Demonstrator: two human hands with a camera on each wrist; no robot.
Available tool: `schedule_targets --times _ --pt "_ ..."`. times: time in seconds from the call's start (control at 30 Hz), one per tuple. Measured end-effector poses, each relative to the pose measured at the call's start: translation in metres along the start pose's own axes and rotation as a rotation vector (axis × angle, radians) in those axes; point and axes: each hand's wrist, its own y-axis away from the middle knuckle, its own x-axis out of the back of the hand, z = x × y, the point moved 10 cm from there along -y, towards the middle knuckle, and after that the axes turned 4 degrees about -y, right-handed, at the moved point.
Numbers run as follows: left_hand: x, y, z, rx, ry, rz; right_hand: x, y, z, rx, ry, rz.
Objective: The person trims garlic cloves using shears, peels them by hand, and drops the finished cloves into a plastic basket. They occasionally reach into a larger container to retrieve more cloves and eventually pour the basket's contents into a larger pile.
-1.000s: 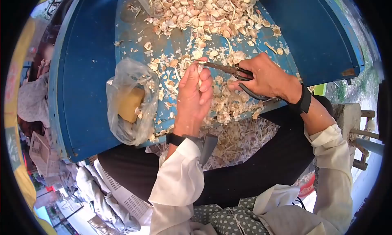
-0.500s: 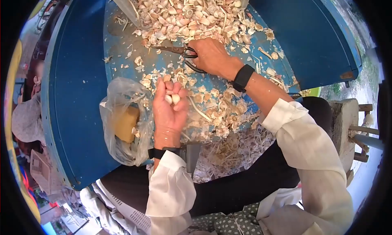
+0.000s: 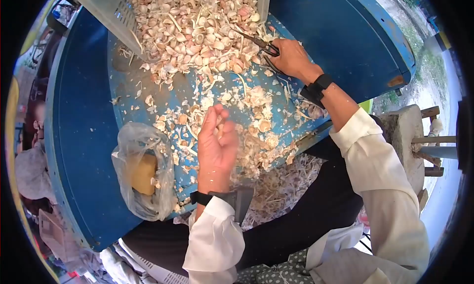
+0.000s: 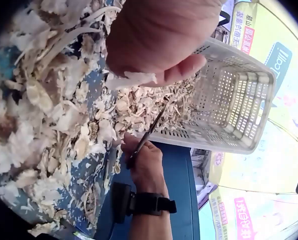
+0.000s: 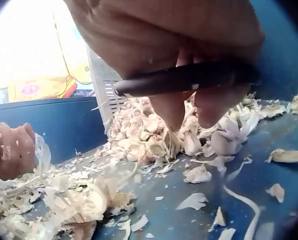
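My right hand (image 3: 294, 59) grips a pair of scissors (image 3: 269, 49) with dark handles, its blades pointing to the right side of the garlic clove pile (image 3: 192, 42). In the right wrist view a black handle loop (image 5: 184, 81) crosses under the palm, and the fingertips hang low by the cloves (image 5: 144, 130). My left hand (image 3: 217, 148) is held over the scattered garlic skins (image 3: 256, 121), palm turned up, fingers loosely bent, with no clove showing in it. A scrap of thin skin (image 4: 134, 79) shows by that hand in the left wrist view.
A white slatted plastic basket (image 4: 239, 105) lies on its side behind the cloves. On the left of the blue table (image 3: 84, 136) sits a clear plastic bag (image 3: 165, 195) with a yellowish block (image 3: 144, 174) inside. Trimmings (image 3: 286, 185) lie below the table's front edge.
First the scissors were at a clove pinched in my left hand. Then two cloves lay in the left palm; now none show there. The right hand has carried the scissors to the pile.
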Motion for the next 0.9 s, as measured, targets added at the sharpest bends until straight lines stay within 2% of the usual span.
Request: schedule_targets --times 0.1,0.17,0.23,0.3,0.37,0.4,0.5,0.53,0.57,0.63,0.67,0.7,0.77,0.83,0.9 --pt "-0.002 -0.007 -0.015 0.030 -0.073 0.068 0.002 0.009 -0.004 0.041 -0.040 -0.036" --pt "-0.009 -0.009 -0.022 0.011 -0.121 0.106 -0.001 0.019 -0.018 0.020 -0.398 -0.171" --pt "-0.016 -0.010 -0.031 0.070 -0.306 0.144 0.010 0.031 -0.047 0.062 -0.493 -0.184" --pt "-0.022 -0.009 -0.031 0.067 -0.367 0.119 0.031 0.055 -0.111 0.476 -0.443 -0.151" --pt "-0.026 -0.007 -0.034 0.099 -0.267 0.039 0.026 0.079 -0.138 0.515 -0.540 -0.318" --pt "-0.026 -0.006 -0.030 0.087 -0.330 0.005 0.018 0.087 -0.139 0.477 -0.582 -0.398" --pt "-0.023 0.005 -0.014 -0.021 -0.225 -0.060 0.029 0.100 -0.137 0.518 -0.651 -0.363" --pt "-0.031 0.009 -0.009 -0.061 -0.252 -0.158 0.029 0.098 -0.124 0.367 -0.675 -0.377" --pt "-0.028 0.013 -0.008 -0.070 -0.252 -0.151 0.036 0.099 -0.124 0.374 -0.680 -0.384" --pt "-0.030 0.023 0.004 -0.209 -0.353 -0.057 0.044 0.096 -0.108 0.307 -0.354 -0.350" --pt "-0.032 0.025 0.007 -0.222 -0.345 -0.099 0.043 0.101 -0.107 0.371 -0.289 -0.348" --pt "-0.030 0.026 0.010 -0.225 -0.345 -0.093 0.040 0.103 -0.101 0.373 -0.293 -0.353" --pt "-0.028 0.028 0.015 -0.222 -0.534 -0.042 0.029 0.110 -0.098 0.452 -0.160 -0.367" --pt "-0.024 0.028 0.020 -0.198 -0.592 -0.059 0.028 0.110 -0.099 0.454 -0.205 -0.369" --pt "-0.038 0.029 0.023 -0.160 -0.741 -0.164 0.024 0.110 -0.100 0.456 -0.098 -0.450"
